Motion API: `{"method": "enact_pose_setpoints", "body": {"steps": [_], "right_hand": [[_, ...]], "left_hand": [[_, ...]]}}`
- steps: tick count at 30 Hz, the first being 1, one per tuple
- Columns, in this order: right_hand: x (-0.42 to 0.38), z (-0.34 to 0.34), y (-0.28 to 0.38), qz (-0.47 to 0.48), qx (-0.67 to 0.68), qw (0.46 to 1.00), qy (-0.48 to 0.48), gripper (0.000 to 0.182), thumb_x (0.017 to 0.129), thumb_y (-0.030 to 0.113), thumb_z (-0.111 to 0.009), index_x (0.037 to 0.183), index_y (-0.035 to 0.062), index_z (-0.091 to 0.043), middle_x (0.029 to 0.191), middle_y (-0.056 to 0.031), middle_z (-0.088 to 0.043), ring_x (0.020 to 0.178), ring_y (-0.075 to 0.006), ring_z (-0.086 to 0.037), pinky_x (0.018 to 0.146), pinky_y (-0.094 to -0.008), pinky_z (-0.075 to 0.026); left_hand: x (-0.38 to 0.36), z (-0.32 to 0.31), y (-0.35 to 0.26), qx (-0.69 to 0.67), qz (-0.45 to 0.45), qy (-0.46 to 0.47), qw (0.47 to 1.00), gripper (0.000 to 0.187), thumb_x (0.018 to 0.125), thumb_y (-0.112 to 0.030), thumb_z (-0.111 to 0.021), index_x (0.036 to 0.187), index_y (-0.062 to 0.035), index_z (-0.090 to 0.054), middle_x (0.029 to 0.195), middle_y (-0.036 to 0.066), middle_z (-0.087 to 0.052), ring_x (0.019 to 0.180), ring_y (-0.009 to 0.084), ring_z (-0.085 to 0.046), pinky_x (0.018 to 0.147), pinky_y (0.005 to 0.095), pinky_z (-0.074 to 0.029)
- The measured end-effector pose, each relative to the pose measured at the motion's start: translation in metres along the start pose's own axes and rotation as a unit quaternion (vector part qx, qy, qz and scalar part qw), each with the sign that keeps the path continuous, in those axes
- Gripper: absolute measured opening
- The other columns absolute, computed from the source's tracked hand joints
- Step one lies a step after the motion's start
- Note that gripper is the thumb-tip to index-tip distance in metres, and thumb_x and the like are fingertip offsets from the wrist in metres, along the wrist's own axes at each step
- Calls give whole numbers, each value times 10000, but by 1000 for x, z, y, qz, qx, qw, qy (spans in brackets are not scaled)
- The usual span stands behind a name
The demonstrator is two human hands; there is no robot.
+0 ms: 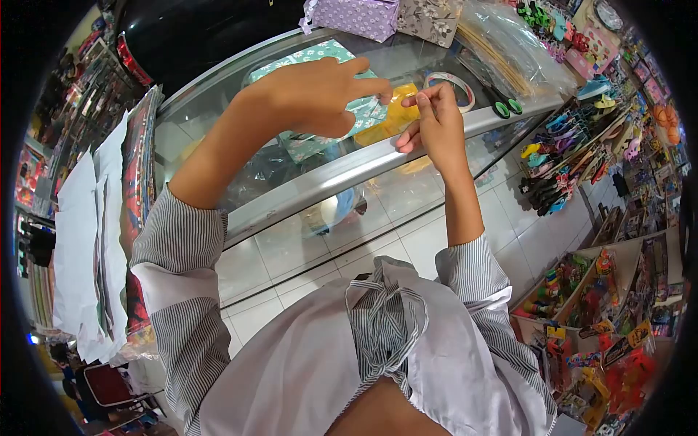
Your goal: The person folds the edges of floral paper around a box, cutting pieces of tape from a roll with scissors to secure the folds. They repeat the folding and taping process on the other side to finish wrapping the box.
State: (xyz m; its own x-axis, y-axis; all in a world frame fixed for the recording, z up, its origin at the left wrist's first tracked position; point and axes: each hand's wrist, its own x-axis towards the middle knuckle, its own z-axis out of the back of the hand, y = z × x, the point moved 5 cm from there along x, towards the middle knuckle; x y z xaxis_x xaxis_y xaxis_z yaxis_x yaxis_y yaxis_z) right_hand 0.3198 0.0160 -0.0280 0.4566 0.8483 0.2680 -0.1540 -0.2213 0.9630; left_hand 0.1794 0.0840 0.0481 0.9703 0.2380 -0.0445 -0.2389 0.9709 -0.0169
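My left hand (320,94) is over a green paper piece with white daisies (309,57) on the glass counter, its fingers bent and apart. My right hand (438,127) is just to the right, near the counter's front edge, thumb and fingers drawn together; anything between them is too small to make out. Between and behind the hands lies a yellow packet (389,123), partly covered by my fingers. A roll of tape (467,93) rests beside my right hand. Scissors with green handles (507,109) lie further right.
The glass counter has a metal front edge (291,202). At its back stand a purple flowered bag (363,18) and a grey flowered bag (430,20), beside sticks in clear plastic (498,58). White paper sheets (80,240) hang left; hanging goods (574,152) crowd the right.
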Motion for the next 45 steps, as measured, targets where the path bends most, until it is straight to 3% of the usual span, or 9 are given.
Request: {"method": "enact_pose_setpoints", "body": {"steps": [5,23,32,40,45], "right_hand": [[0,-2,1,-13,4,1000,-6,111,974,112,-356,977,2,-342,956,-144,-557,436,-170,-587,327,-233,-474],[3,-4,3,-11,8,1000,-10,99,973,97,-347,962,0,-325,928,-151,-550,428,-182,-584,315,-242,-468],[6,-9,5,-17,-23,1000,-13,93,968,85,-362,949,-3,-340,895,-138,-549,416,-175,-575,296,-240,-441],[20,-21,5,1,-48,999,6,79,959,72,-390,929,0,-379,811,-116,-545,400,-148,-555,289,-242,-421],[30,-31,-6,8,-26,997,72,57,949,70,-424,926,23,-402,751,-95,-548,386,-125,-532,273,-227,-340]], "left_hand": [[-3,-1,0,3,-5,-20,1000,570,673,23,-520,1187,-215,-460,1306,206,-422,1134,380,-481,953,444,-390],[-3,1,-1,4,-7,5,1000,575,684,25,-504,1203,-216,-450,1302,203,-425,1146,387,-471,956,445,-387],[-2,3,-1,7,17,-3,1000,758,679,17,-497,1373,-251,-348,1334,209,-415,1146,376,-473,987,431,-382],[3,-1,7,-18,13,-41,999,617,693,-64,-561,1283,-213,-456,1248,145,-477,1079,353,-484,929,422,-395],[-6,3,2,-29,12,-68,997,486,731,-105,-579,1205,-179,-501,1188,116,-494,1056,325,-477,906,403,-378]]}}
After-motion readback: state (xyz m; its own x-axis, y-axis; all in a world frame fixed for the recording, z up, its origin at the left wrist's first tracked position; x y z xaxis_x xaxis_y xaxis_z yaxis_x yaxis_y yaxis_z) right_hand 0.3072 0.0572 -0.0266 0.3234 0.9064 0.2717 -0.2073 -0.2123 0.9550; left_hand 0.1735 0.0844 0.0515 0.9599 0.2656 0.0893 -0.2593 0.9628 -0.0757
